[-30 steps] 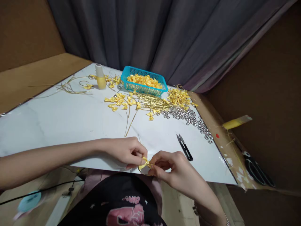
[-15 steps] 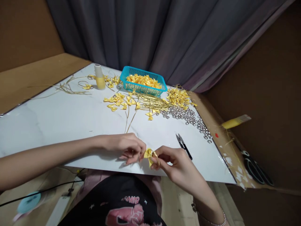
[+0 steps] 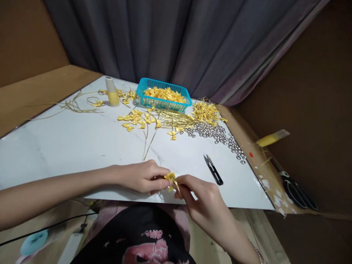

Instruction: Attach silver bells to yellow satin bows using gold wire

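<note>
A small yellow ribbon bow is between my two hands, just above the front edge of the white tabletop. Thumb and fingers of my left hand pinch the bow at its left side. On the other side, my right hand is closed on a gold cord loop that passes at the bow's middle. The fingers partly cover both bow and loop. Black thread snips lie on the table beyond my right hand.
A blue basket of yellow bows stands at the back. In front lie gold cords, loose bows and silver beads. A thread spool stands back left; scissors hang over the right side.
My left fingers have closed in on the bow, which is turned so the gold loop faces more toward me. The view has shifted slightly.
</note>
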